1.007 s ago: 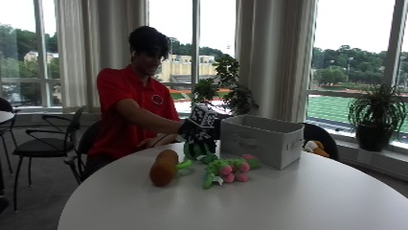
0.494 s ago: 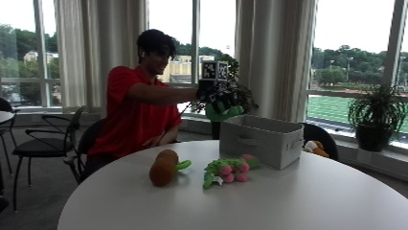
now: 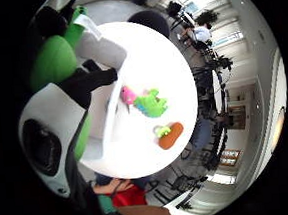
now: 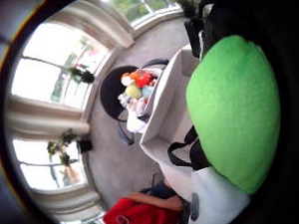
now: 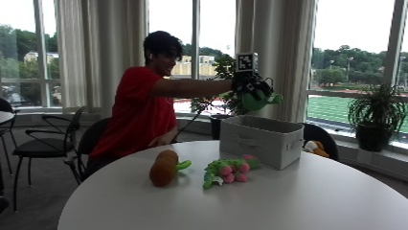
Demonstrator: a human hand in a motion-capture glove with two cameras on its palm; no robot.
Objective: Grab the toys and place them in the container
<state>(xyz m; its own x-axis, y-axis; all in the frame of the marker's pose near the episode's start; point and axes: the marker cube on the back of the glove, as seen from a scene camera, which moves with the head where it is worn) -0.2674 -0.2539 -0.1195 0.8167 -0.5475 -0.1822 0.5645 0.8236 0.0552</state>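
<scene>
Outside view: plump green toy (image 5: 263, 100) (plush)

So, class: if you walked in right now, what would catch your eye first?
The gloved right hand holds a green plush toy in the air above the open grey fabric container. On the round white table beside the container lie a carrot plush and a green and pink plush.
</scene>
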